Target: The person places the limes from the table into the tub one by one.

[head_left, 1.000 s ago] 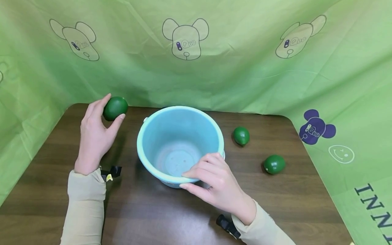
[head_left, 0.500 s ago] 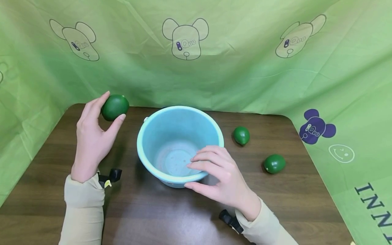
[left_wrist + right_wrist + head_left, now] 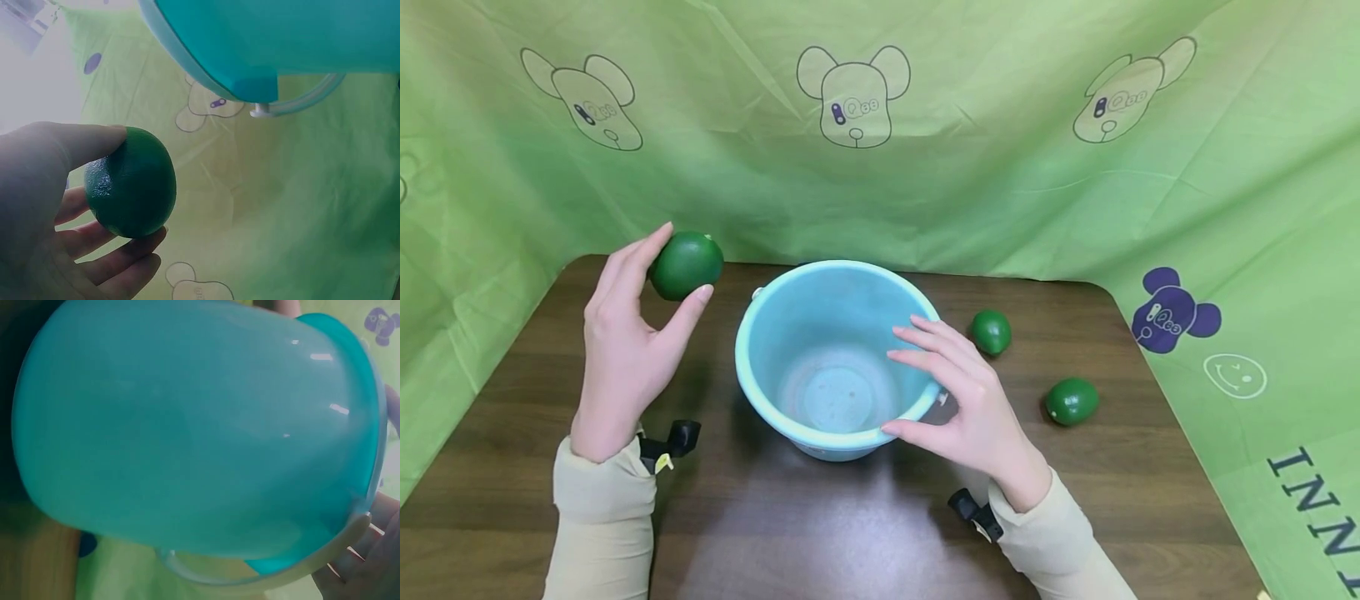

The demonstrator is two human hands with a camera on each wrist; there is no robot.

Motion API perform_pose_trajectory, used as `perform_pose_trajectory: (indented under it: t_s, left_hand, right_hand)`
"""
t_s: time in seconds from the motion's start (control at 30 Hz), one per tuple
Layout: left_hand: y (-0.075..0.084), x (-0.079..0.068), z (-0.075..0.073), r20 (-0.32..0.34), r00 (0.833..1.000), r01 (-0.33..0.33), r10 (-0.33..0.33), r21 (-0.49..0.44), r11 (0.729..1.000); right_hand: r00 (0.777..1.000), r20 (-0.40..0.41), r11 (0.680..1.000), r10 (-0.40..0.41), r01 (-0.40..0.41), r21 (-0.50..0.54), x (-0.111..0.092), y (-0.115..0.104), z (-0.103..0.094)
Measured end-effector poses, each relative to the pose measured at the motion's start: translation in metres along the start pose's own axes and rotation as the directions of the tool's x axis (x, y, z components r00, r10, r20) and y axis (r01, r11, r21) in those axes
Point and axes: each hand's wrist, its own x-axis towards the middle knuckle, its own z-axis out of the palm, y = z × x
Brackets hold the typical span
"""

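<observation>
My left hand (image 3: pixel 632 342) holds a dark green lime (image 3: pixel 687 265) between thumb and fingers, raised left of the bucket. From the left wrist view, the thumb lies over the lime (image 3: pixel 131 184) and the fingers curl beneath it. A light blue bucket (image 3: pixel 838 446) stands upright at the table's middle. Above its right front rim is my right hand (image 3: pixel 966 400), fingers spread and loosely bent over the opening, thumb tip at the rim. The right wrist view has the bucket's outer wall (image 3: pixel 187 425) filling most of the frame, the right hand partly hidden at its edge.
Two more limes lie on the wooden table (image 3: pixel 820 533) right of the bucket: one lime (image 3: pixel 991 332) close by, another lime (image 3: pixel 1072 402) farther right. The bucket's pale handle (image 3: pixel 306 103) hangs at its side. A green printed cloth (image 3: pixel 925 200) rises behind the table.
My right hand has loosened from the bucket's front rim, spread its fingers and shifted right and back along it. The left hand has risen slightly with the lime. The bucket stays put.
</observation>
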Motion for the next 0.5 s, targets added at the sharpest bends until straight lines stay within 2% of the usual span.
perform_pose_trajectory:
  t_s: [0.23,0.5]
  left_hand:
    - [0.002,-0.002,-0.003,0.002,0.999,-0.033,0.033,-0.008,0.999]
    - [0.007,-0.003,-0.005,-0.003,0.998,-0.065,0.065,-0.046,0.997]
  right_hand:
    - [0.996,0.054,0.998,0.065,-0.065,-0.009,-0.002,0.007,-0.003]
    - [0.996,0.064,0.997,0.069,-0.067,-0.034,-0.005,0.012,-0.002]
